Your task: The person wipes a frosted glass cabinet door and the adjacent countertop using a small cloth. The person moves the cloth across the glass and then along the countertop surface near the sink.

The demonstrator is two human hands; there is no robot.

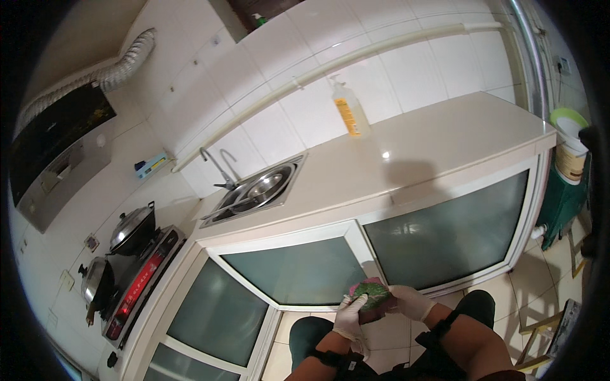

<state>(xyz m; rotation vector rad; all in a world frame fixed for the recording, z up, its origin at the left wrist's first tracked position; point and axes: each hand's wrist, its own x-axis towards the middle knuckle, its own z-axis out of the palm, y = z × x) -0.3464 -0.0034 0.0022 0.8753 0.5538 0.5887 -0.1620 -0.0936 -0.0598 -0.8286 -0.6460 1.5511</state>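
Note:
A green and pink cleaning cloth [372, 294], bunched or folded, is held low in front of the lower cabinet. My left hand [350, 318], in a thin white glove, grips its left side with the thumb lying on the green face. On the cloth's other side is my gloved right hand [412, 303], its fingers partly hidden at the cloth's edge. Behind the hands stand the white-framed cabinet doors with frosted panels, the left door [293, 271] and the right door [452, 233]. I cannot tell whether the cloth touches them.
Above the doors runs a pale countertop [443, 128] with a pump bottle [350, 112] by the wall. A steel sink [217, 220] holds a metal bowl [265, 186]. At left, two lidded pans stand on a gas stove [143, 285]. A stool [564, 328] is at lower right.

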